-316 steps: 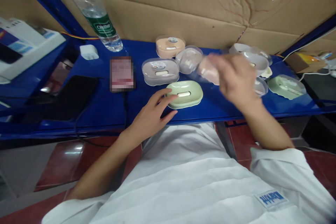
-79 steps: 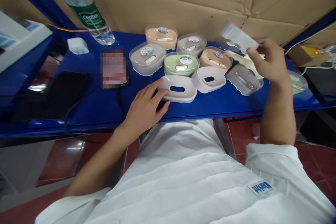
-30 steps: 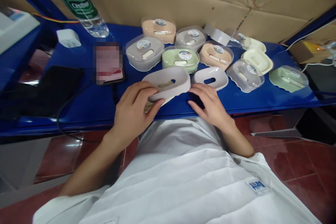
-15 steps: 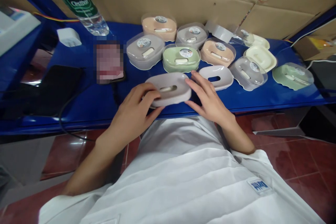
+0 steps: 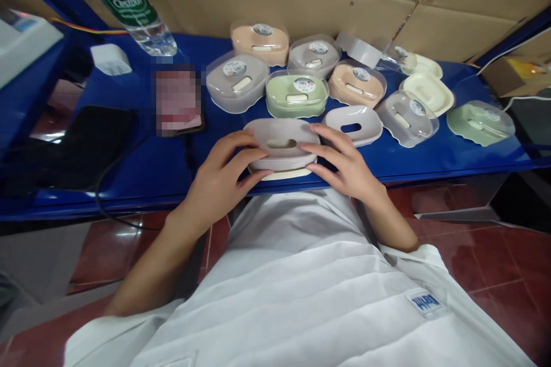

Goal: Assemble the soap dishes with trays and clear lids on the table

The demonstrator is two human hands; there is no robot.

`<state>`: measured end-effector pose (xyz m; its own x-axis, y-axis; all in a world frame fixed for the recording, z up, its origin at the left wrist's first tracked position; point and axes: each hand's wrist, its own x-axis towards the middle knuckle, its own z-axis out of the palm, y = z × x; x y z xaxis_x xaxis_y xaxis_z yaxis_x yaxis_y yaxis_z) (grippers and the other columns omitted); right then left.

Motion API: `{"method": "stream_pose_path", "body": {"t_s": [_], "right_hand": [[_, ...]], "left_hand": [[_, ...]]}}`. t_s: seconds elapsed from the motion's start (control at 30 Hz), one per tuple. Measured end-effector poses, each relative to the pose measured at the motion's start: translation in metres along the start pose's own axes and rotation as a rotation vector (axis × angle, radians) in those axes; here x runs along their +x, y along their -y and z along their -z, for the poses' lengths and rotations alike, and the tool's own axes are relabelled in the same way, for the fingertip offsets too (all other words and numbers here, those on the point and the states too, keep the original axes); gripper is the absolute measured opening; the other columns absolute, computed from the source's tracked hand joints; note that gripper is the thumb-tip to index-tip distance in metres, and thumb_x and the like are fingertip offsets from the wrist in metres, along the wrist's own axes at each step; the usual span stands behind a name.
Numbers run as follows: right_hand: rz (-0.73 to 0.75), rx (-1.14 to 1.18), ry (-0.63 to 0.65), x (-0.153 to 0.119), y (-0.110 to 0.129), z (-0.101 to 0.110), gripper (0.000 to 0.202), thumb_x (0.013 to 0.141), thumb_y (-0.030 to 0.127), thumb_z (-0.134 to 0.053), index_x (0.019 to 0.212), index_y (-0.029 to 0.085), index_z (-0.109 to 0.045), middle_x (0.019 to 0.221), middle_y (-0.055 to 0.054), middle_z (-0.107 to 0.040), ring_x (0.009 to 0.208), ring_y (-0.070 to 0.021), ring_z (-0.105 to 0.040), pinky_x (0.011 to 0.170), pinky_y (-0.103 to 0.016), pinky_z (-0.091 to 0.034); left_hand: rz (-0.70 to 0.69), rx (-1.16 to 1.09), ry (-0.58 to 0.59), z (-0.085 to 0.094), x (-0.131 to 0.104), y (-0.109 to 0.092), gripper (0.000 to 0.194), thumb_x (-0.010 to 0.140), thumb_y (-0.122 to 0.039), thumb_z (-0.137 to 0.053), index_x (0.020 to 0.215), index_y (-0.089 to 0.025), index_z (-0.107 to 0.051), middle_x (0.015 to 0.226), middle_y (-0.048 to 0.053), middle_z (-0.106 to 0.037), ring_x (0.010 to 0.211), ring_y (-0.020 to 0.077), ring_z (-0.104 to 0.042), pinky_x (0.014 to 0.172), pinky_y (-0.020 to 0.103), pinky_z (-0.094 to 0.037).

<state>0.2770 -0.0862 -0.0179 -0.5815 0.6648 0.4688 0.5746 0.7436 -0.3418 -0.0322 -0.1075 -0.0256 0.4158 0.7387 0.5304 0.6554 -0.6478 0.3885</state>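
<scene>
A pale grey soap dish tray [image 5: 282, 160] with an oval slot lies near the table's front edge, on top of a cream base [image 5: 286, 174] whose edge shows below it. My left hand [image 5: 224, 175] grips its left end, fingers over the rim and thumb along the front. At the right end, my right hand [image 5: 344, 163] holds it with fingers on the rim and thumb at the front corner. Just right of my right fingertips sits another pale slotted tray [image 5: 370, 124]. A green soap dish with a clear lid [image 5: 279, 94] stands right behind.
Several lidded soap dishes in peach [image 5: 269, 49], grey [image 5: 230, 92] and green [image 5: 473, 126] cover the back and right of the blue table [image 5: 232, 195]. A cream dish [image 5: 434, 89] is among them. To the left are a water bottle [image 5: 133, 11], a white adapter [image 5: 112, 60] and a blurred phone-like item [image 5: 178, 100].
The grey tray has levelled out and shifted slightly right, with the cream base now showing beneath it. My right fingers have moved further over its right rim.
</scene>
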Motion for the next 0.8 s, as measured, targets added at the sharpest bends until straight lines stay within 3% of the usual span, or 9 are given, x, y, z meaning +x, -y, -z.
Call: {"method": "stream_pose_path", "body": {"t_s": [0.2,0.37,0.57,0.67,0.8], "right_hand": [[0.061,0.0,-0.007,-0.001,0.0,-0.001,0.033,0.112,0.039,-0.064,0.142,0.03,-0.075,0.149,-0.008,-0.074,0.149,-0.031,-0.063,0.125,-0.053,-0.052],[0.125,0.015,0.027,-0.001,0.0,-0.001,0.035,0.11,0.044,-0.069,0.14,0.029,-0.077,0.148,-0.008,-0.075,0.148,-0.0297,-0.064,0.124,-0.052,-0.055],[0.191,-0.007,0.019,-0.003,0.002,-0.006,0.031,0.112,0.033,-0.066,0.139,0.025,-0.079,0.145,-0.009,-0.076,0.144,-0.0269,-0.068,0.126,-0.049,-0.055],[0.171,-0.036,0.038,0.001,-0.001,0.018,0.037,0.112,0.037,-0.066,0.147,0.027,-0.075,0.149,-0.009,-0.075,0.143,-0.0278,-0.069,0.127,-0.051,-0.053],[-0.023,-0.284,0.014,0.022,-0.038,0.089,0.039,0.112,0.032,-0.064,0.148,0.02,-0.073,0.146,-0.014,-0.076,0.142,-0.0333,-0.069,0.123,-0.054,-0.054]], "left_hand": [[-0.094,-0.017,0.082,0.006,0.0,0.001,0.037,0.105,-0.045,-0.074,0.136,-0.027,-0.065,0.144,0.014,-0.067,0.14,0.0326,-0.066,0.123,0.053,-0.056],[-0.119,-0.039,0.08,0.004,0.0,0.004,0.018,0.107,-0.035,-0.072,0.122,-0.026,-0.068,0.136,0.011,-0.072,0.131,0.0283,-0.071,0.117,0.047,-0.059],[-0.204,0.023,0.078,-0.002,0.002,0.009,0.01,0.107,-0.03,-0.072,0.113,-0.023,-0.07,0.125,0.011,-0.076,0.126,0.0283,-0.073,0.112,0.047,-0.061],[-0.228,0.03,0.064,-0.003,0.003,0.009,0.011,0.106,-0.027,-0.073,0.114,-0.021,-0.069,0.126,0.012,-0.075,0.126,0.0287,-0.072,0.112,0.047,-0.061],[-0.22,0.008,0.069,-0.003,0.004,0.008,0.012,0.106,-0.026,-0.074,0.115,-0.021,-0.069,0.128,0.012,-0.074,0.127,0.0288,-0.072,0.112,0.047,-0.061]]}}
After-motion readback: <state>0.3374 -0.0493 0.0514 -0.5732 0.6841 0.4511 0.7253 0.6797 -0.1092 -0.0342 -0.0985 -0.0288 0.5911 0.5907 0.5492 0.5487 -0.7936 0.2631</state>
